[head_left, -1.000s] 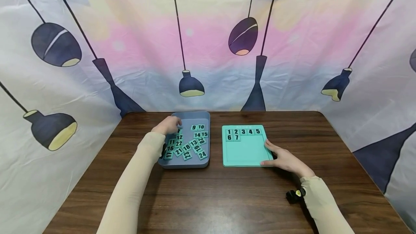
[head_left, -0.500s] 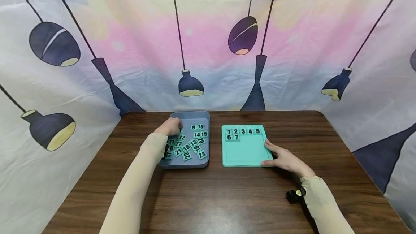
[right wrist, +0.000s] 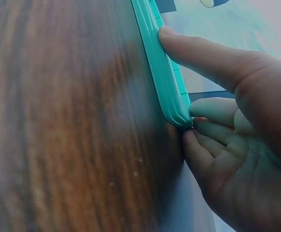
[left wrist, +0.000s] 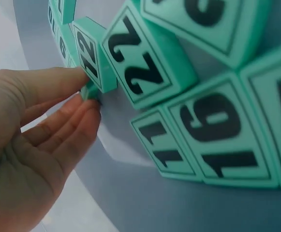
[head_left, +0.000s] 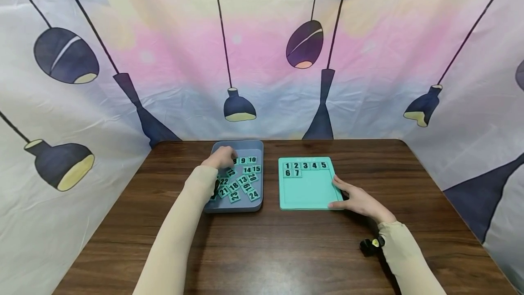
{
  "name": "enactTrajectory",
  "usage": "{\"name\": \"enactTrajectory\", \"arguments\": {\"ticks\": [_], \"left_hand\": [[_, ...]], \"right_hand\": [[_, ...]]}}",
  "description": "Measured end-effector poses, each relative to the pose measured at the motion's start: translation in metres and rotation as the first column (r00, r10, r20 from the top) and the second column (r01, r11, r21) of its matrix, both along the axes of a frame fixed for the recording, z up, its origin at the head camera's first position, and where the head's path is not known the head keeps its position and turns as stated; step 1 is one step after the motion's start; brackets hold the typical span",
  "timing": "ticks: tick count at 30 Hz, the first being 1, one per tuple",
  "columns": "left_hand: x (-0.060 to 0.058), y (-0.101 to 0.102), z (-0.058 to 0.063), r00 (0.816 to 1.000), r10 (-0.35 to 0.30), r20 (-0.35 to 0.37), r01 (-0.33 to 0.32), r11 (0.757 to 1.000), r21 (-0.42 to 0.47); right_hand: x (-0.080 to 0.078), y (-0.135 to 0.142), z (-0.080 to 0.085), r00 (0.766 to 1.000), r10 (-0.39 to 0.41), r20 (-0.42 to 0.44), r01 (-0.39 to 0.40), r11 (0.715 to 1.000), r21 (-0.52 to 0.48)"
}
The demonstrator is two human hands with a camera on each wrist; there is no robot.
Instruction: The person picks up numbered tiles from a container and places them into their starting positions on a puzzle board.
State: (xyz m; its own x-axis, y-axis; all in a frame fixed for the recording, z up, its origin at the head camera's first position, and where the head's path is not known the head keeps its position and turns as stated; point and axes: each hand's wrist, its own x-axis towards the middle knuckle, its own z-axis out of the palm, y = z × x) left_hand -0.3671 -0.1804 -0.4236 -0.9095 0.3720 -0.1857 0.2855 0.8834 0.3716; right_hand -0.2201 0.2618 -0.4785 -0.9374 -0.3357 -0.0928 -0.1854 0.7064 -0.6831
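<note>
A blue-grey tray (head_left: 233, 209) holds several loose green number tiles, among them 24 (head_left: 254, 195), 23 (head_left: 234, 196) and 14 (head_left: 247, 170). My left hand (head_left: 221, 157) reaches into its far left part. In the left wrist view, thumb and fingertips pinch a small green tile (left wrist: 88, 91); its face is hidden there. In the head view, part of an 8 shows at those fingertips, beside tile 9 (head_left: 243, 160). Tiles 22 (left wrist: 138, 58) and 16 (left wrist: 215, 121) lie nearby. My right hand (head_left: 360, 200) holds the turquoise number board (head_left: 309, 190) by its near right corner, thumb on the front edge.
On the board, tiles 1 to 5 fill the top row, and 6 and 7 (head_left: 297, 173) start the second. Tray and board stand apart on a dark wooden table (head_left: 262, 249). A printed cloth (head_left: 262, 53) hangs behind the table's far edge.
My left hand has moved right inside the tray, with its fingertips now beside tile 9. Tile 12 has turned and shifted slightly. The right hand and the board stay in place.
</note>
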Motion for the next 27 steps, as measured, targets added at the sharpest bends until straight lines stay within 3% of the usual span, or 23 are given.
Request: {"name": "enactTrajectory", "arguments": {"ticks": [19,27], "left_hand": [[-0.003,-0.004,0.0,1.0,0.009,-0.022,-0.008,0.997,0.074],[-0.004,0.008,0.012,0.999,-0.017,-0.051,0.028,0.975,0.219]], "right_hand": [[0.0,-0.002,0.001,1.0,0.008,0.002,-0.008,1.0,-0.019],[0.002,0.0,0.0,1.0,0.002,0.006,-0.001,1.0,-0.028]]}}
